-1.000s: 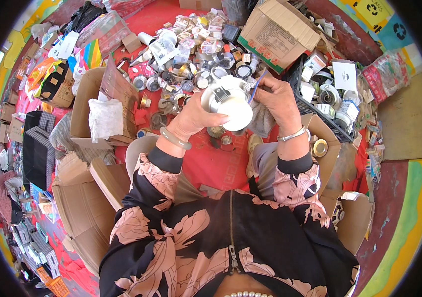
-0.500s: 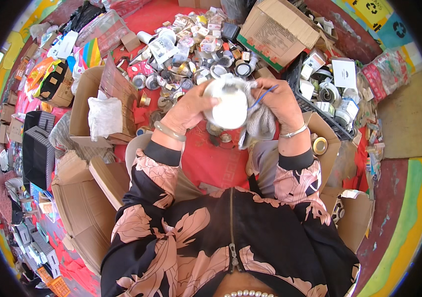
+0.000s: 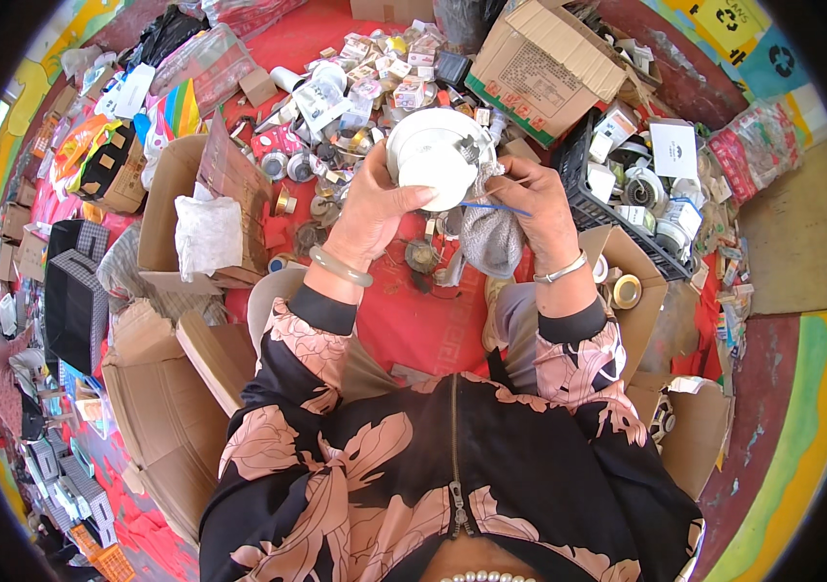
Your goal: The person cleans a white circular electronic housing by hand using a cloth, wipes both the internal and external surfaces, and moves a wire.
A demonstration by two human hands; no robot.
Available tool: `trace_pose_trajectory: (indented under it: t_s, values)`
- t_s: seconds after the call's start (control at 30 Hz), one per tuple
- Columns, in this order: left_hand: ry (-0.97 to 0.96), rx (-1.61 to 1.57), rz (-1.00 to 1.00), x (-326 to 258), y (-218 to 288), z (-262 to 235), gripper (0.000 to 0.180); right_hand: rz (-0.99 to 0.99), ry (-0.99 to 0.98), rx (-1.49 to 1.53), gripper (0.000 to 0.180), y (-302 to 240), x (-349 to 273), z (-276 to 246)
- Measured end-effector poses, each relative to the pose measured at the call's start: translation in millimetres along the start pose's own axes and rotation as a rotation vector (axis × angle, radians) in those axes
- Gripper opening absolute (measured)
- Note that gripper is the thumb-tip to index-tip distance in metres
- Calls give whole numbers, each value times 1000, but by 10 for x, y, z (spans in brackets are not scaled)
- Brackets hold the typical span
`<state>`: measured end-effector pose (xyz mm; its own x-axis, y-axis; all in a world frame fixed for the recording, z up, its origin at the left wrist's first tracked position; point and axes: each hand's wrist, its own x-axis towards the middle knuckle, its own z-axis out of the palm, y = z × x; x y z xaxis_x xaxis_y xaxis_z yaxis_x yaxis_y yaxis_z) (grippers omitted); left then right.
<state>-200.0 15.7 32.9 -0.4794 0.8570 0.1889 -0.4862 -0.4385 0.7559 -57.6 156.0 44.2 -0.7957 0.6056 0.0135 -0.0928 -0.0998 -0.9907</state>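
Note:
In front of my chest, my left hand (image 3: pixel 372 209) grips a round white downlight (image 3: pixel 428 179) by its left side, the thumb lying across its face. The wide rim is tilted up and catches the light. At its right edge, my right hand (image 3: pixel 538 206) pinches a bunched grey cloth (image 3: pixel 493 241), whose loose part hangs below the fingers. A thin blue wire (image 3: pixel 496 208) runs by the right fingertips; where it starts is hidden. The cloth touches the downlight near the rim.
Beyond my hands spreads a heap of small boxes and lamp parts (image 3: pixel 365 92). A black crate (image 3: pixel 627 233) of fittings stands right, near an open carton (image 3: pixel 638 315) holding round lamps. Another carton (image 3: pixel 166 218) with a white cloth (image 3: pixel 208 236) over its edge is left.
The downlight has tilted and shifted slightly up and left, so its rim shows more. My right hand has come lower, and the cloth hangs beneath it. The blue wire lies flatter.

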Motion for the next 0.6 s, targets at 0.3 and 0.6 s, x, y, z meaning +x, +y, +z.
trace_pose_trajectory:
  t_s: [0.3,0.6]
  values:
    - [-62,190,-113,-36,46,-61,69,-58,-17,-399,10,-161,-13,-179]
    - [-45,839,-45,-45,-58,-115,67,-128,111,-570,20,-203,29,-378]
